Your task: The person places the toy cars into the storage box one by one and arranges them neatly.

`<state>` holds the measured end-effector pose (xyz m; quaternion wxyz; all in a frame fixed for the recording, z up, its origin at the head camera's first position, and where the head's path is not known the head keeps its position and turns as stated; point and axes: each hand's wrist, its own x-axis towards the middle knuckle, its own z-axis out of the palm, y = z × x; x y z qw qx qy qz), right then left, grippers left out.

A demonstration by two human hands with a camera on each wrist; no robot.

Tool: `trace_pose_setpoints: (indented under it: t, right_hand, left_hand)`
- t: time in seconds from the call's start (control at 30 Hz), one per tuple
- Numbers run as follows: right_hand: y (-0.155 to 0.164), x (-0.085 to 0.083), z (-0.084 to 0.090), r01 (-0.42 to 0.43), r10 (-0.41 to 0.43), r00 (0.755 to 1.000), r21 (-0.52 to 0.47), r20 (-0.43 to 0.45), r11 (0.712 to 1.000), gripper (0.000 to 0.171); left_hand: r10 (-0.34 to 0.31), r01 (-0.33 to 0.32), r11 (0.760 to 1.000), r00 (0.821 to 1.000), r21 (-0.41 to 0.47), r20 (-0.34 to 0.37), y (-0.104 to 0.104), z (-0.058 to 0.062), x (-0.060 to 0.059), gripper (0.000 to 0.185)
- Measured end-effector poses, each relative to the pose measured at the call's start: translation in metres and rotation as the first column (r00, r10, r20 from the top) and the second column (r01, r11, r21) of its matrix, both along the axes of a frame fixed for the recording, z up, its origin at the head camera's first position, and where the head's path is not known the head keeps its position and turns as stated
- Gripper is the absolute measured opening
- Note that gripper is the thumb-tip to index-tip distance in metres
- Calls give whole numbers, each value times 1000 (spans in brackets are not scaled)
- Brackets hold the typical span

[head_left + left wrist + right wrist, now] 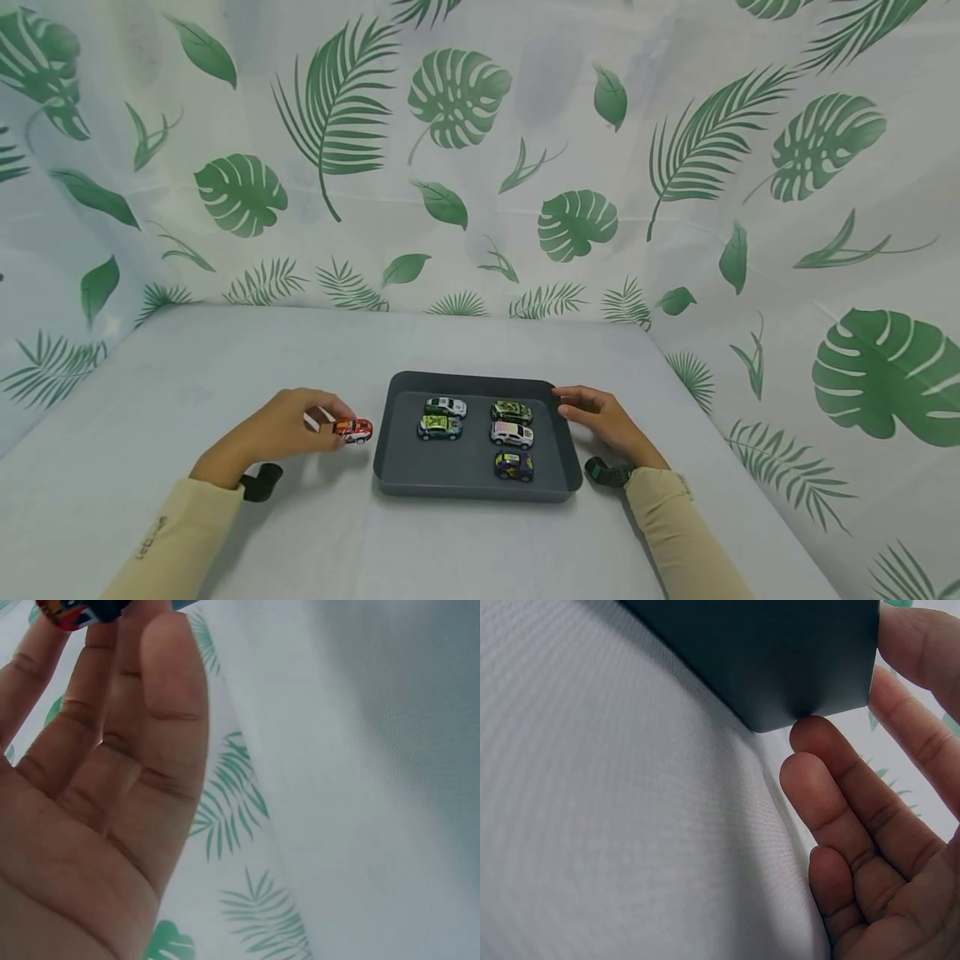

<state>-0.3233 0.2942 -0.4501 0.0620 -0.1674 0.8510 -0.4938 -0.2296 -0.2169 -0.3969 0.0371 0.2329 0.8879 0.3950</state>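
Observation:
In the head view my left hand [300,429] pinches a red toy car [354,430] just left of the grey tray [442,492], above the table. The left wrist view shows part of that car [82,610] at the fingertips. My right hand [603,421] holds the tray's right rim near its far corner, with thumb and index finger at the edge. In the right wrist view other fingertips [814,780] lie at the outside of the tray wall [780,660]. Inside the tray stand a white-and-green car [446,407], a yellow-green car [439,428] and several others.
In the tray's right part, a green camouflage car [512,411], a white car [512,434] and a purple car [513,466] stand in a column. A white cloth covers the table [300,533]. A leaf-printed curtain [480,167] hangs behind and at the sides.

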Motion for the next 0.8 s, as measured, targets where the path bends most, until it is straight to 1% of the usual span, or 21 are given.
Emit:
trace_pose_setpoints:
  t: [0.17, 0.4, 0.6, 0.8]
  right_hand:
    - [0, 0, 0, 4, -4, 1000, 1, 1, 1000, 46]
    - [1, -1, 1, 1, -1, 1000, -3, -7, 1000, 47]
    - [0, 0, 2, -1, 1, 1000, -4, -3, 1000, 47]
    - [-1, 2, 3, -9, 9, 1000, -3, -8, 1000, 46]
  left_hand:
    - [23, -24, 1000, 999, -10, -30, 4, 2, 0, 23]
    - [30, -31, 999, 998, -17, -58, 9, 1, -1, 23]
    - [37, -38, 999, 998, -20, -55, 14, 1, -1, 25]
    - [59, -60, 998, 997, -32, -53, 20, 4, 2, 25]
